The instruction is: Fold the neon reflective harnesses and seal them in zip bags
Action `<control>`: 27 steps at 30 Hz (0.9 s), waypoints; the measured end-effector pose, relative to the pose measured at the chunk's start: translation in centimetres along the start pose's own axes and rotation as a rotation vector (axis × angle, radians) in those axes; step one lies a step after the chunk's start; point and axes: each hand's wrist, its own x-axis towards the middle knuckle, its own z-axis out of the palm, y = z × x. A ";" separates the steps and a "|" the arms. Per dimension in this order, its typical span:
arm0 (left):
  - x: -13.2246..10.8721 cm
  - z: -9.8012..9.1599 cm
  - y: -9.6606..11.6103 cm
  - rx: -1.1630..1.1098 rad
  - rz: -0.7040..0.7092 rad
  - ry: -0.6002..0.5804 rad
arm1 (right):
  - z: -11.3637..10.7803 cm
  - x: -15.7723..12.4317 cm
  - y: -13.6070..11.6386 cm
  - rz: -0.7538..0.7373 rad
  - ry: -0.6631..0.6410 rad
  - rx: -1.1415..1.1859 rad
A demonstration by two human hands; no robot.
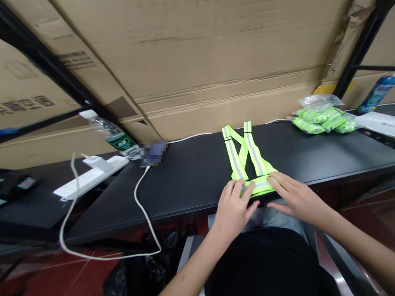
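A neon yellow-green strap vest point(254, 153) with silver reflective stripes lies on the black table, its two shoulder straps pointing away from me and crossing near the middle. Its folded waist band runs along the table's front edge. My left hand point(236, 203) rests on the left end of the band, fingers spread and thumb off to the side. On the band's right end lie the fingertips of my right hand point(290, 195), with the thumb apart below the edge. Neither hand is closed around the fabric.
Bagged neon bundles point(324, 119) sit at the back right, near a blue bottle point(376, 93) and a white packet point(378, 123). Leftward are a water bottle point(114, 135), a blurred phone point(154, 153) on a white cable point(143, 209), and a power strip point(89, 179). Cardboard point(216, 61) stands behind.
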 end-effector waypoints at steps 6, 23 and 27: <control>-1.1 -1.4 -0.3 0.019 0.130 0.078 | -1.4 -0.4 -0.7 -0.092 0.028 -0.047; 5.7 0.4 -6.3 -0.402 -0.372 -0.283 | 0.8 7.9 7.4 0.183 -0.467 0.611; 5.4 1.6 -6.1 -0.216 -0.387 -0.312 | 2.7 7.3 6.8 0.241 -0.406 0.470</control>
